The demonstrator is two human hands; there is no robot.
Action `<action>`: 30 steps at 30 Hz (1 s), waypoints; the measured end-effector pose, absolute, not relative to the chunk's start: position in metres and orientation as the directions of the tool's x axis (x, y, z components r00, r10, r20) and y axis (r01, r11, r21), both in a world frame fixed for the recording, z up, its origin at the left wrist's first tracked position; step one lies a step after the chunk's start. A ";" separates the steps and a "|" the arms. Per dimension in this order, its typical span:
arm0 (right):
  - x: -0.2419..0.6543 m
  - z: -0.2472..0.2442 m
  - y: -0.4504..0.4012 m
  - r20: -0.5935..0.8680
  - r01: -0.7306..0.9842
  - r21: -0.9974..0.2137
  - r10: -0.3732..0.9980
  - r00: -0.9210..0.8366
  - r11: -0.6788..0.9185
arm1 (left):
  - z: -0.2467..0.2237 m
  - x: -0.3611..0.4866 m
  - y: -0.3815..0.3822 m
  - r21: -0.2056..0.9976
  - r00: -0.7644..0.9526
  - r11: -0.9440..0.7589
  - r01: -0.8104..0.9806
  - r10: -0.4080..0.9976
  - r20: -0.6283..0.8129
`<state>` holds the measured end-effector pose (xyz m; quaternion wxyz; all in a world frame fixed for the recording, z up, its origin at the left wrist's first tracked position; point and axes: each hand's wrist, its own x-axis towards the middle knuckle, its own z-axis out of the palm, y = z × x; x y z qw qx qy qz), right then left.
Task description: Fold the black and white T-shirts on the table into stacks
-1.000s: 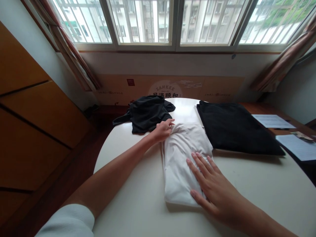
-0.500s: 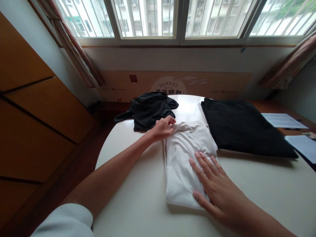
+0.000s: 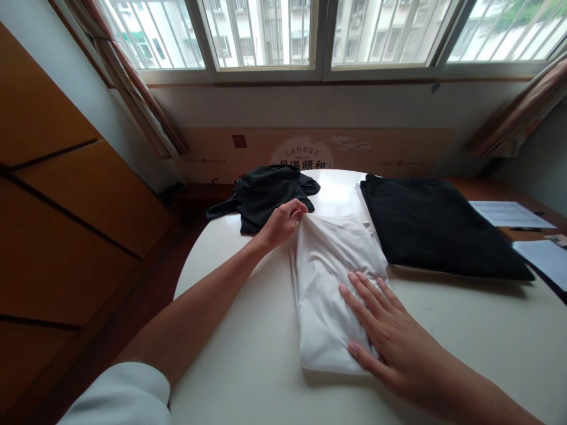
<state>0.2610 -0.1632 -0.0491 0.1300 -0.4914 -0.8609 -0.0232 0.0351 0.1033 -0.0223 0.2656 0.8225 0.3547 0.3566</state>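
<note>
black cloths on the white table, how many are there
2: a crumpled black cloth towards the far left of the table, and a folded black cloth to the right of the white cloth. Others underneath could be hidden.

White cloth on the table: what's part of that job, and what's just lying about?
In the job:
Folded white cloth
Left hand, pinching its far corner
Right hand, flat on it

Probably just lying about:
Crumpled black cloth
Folded black cloth
White paper sheets

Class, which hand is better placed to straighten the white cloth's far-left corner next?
Probably the left: the left hand pinches the cloth there, while the right hand lies flat on its nearer part.
</note>
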 end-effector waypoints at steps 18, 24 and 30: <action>0.265 -0.045 -0.162 0.224 0.843 -0.112 0.840 -0.494 0.525 | -0.014 0.035 0.102 0.902 0.351 -0.339 0.266 0.906 0.237; 0.266 -0.045 -0.162 0.203 0.848 -0.113 0.847 -0.491 0.518 | -0.007 0.041 0.096 0.832 0.077 -0.275 0.481 0.959 0.273; 0.263 -0.044 -0.163 0.220 0.852 -0.081 0.843 -0.490 0.517 | -0.011 0.067 0.031 0.463 0.740 -0.768 0.443 0.605 0.295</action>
